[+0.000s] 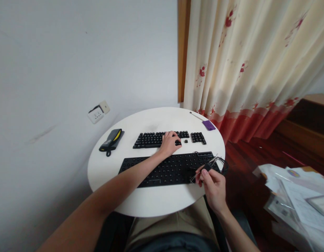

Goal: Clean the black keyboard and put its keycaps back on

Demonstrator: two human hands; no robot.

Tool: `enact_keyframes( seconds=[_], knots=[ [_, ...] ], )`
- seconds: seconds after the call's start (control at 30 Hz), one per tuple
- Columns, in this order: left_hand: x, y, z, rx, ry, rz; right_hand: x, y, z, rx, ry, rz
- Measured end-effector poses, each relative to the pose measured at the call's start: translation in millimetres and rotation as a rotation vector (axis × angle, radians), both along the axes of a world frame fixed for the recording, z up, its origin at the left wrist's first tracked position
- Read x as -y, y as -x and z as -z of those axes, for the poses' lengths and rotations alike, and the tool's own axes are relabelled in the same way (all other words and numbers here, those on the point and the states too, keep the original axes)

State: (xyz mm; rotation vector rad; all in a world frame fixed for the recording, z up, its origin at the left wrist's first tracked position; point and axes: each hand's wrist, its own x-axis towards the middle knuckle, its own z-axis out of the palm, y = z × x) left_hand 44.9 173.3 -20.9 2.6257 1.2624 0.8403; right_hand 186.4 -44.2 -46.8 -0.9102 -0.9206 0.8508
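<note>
Black keyboard (177, 168) and loose keys (147, 140) under two hands

The keyboard lies flat across a round white table (141, 204), its rows of small studs showing. Just beyond it, the loose keys stand in rows, set out in a large block. A smaller block of keys (198, 137) sits beyond the keyboard's right part, and one single key (186, 141) lies between the blocks.

The left hand (170, 142) reaches over the keyboard to the large block, fingers bent low over the keys; whether it grips one, I cannot tell. Over the keyboard's near right corner, the right hand (213, 183) pinches a wire tool (207, 167) by its black middle, thumb against fingers. Dark cable (224, 166) loops by the keyboard's right end.

Beyond the keyboard to the left rests a grey and black pouch (112, 139) with a yellow edge; beyond it to the right lies a purple thing (209, 125), near the table's rim.
</note>
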Motion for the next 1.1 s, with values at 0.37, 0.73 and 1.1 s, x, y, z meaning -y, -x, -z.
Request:
enact_keyframes(
  seconds=[0.37, 0.73, 1.1],
  knots=[
    [9.2, 6.8, -28.9, 0.279, -0.033, 0.128, -2.4, -11.9, -9.4, -0.017, -0.006, 0.173],
    [107.2, 30.0, -57.0, -0.135, 0.458, 0.481, -23.6, -27.7, -22.9, 0.730, 0.058, -0.095],
    [128.3, 20.1, -28.8, -0.125, 0.417, 0.402, -20.1, -22.9, -34.5, 1.001, -0.123, -0.246]
  ],
)
